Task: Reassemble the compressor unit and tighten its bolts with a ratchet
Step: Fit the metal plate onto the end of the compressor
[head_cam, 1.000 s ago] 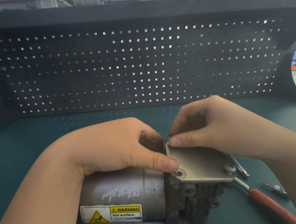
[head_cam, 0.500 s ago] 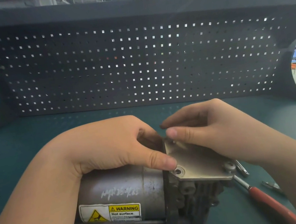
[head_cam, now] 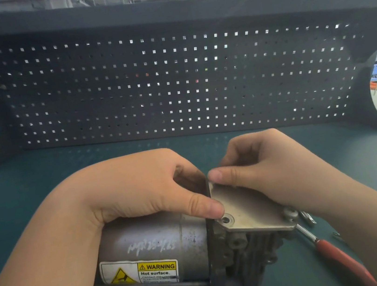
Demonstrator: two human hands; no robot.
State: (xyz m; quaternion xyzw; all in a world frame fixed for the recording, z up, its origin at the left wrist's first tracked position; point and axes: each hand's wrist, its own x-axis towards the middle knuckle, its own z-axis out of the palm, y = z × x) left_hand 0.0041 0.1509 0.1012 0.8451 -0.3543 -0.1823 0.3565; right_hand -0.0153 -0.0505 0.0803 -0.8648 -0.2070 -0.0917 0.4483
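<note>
The compressor unit (head_cam: pixel 148 244) lies on its side at the bottom centre, a grey motor cylinder with a yellow "WARNING Hot surface" label. A flat metal cover plate (head_cam: pixel 248 209) sits on top of its finned head. My left hand (head_cam: pixel 138 189) curls over the cylinder, thumb pressing the plate's edge beside an empty bolt hole (head_cam: pixel 226 220). My right hand (head_cam: pixel 267 170) pinches at the plate's far corner; what its fingertips hold is hidden. A bolt head (head_cam: pixel 289 213) stands in the plate's near right corner. The ratchet (head_cam: pixel 339 257), red-handled, lies to the right.
The green bench mat (head_cam: pixel 20 204) stretches out on both sides of the unit. A dark perforated back panel (head_cam: pixel 173 83) closes off the far edge. Small metal tool parts (head_cam: pixel 307 217) lie beside the ratchet under my right forearm.
My right hand's fingers have shifted slightly at the plate's far corner. My left hand and the compressor have stayed in place.
</note>
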